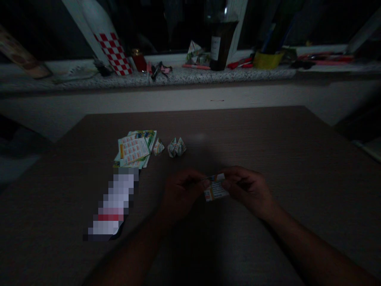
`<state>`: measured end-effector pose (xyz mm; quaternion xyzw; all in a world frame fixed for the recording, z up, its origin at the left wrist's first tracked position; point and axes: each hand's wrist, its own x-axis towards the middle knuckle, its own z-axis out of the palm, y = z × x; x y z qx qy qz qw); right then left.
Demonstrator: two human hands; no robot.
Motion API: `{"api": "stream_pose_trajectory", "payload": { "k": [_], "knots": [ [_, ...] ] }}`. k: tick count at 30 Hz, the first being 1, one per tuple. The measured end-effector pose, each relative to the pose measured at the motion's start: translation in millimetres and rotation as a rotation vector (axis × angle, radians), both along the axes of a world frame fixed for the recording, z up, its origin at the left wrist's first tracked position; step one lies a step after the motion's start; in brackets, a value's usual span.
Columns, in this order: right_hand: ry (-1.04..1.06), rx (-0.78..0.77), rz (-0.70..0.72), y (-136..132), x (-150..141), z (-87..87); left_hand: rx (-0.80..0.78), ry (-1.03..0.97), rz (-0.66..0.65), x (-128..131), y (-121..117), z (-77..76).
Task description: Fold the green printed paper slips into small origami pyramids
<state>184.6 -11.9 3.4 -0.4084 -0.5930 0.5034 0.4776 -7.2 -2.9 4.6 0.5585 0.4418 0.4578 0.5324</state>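
A small piece of printed paper (217, 192), partly folded along its top, is pinched between both hands above the table. My left hand (183, 190) grips its left edge with thumb and fingers. On the right edge, my right hand (250, 188) holds it the same way, thumb toward me. Beyond my left hand stand several little folded paper shapes (177, 147), with a separate pointed one (158, 147) to their left. Beside that lies a pile of printed paper sheets (133, 150). The dim light hides the fine print and the fingertips behind the paper.
A phone-like device (114, 204) with a blurred screen lies left of my left forearm on the brown table (262, 131). On the stone windowsill (178, 75) stand a red-and-white checked bottle (114, 53), a dark labelled container (222, 47) and a yellow holder (268, 60).
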Motion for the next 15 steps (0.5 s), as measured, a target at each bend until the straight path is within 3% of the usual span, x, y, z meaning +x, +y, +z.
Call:
{"api": "stream_pose_trajectory", "payload": {
  "k": [3, 9, 15],
  "knots": [
    [-0.037, 0.01, 0.013, 0.8, 0.9, -3.0, 0.019, 0.022, 0.029, 0.1, 0.2, -0.1],
    [-0.124, 0.096, -0.123, 2.0, 2.9, -3.3, 0.074, 0.189, -0.052, 1.0, 0.2, 0.8],
    [-0.115, 0.074, -0.07, 3.1, 2.1, -4.2, 0.027, 0.144, -0.134, 1.1, 1.2, -0.5]
  ]
}}
